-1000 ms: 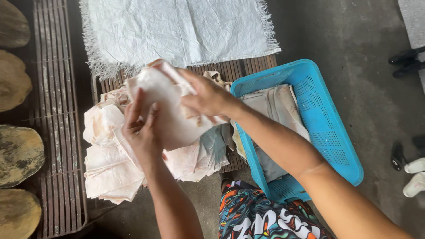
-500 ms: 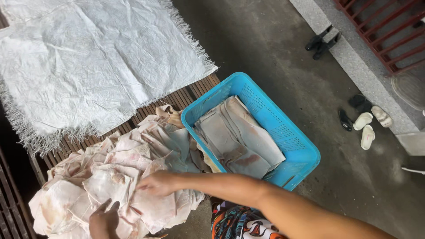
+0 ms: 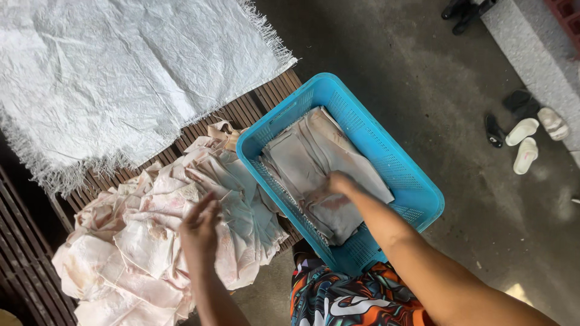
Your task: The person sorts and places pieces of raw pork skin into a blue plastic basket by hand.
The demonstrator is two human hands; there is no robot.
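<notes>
On the slatted tabletop (image 3: 254,108), left hand (image 3: 199,226) rests open on limp, light cloths (image 3: 151,241); right hand (image 3: 341,182) presses folded ones flat in the basket (image 3: 393,163), gripping nothing. Pinch an edge.

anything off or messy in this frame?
Mostly tidy. The cloths in the blue basket lie folded flat under the right hand. The pile of cloths by the left hand is crumpled and blotched with pinkish-brown stains. The white woven sheet has frayed edges. Nothing spilled.
</notes>
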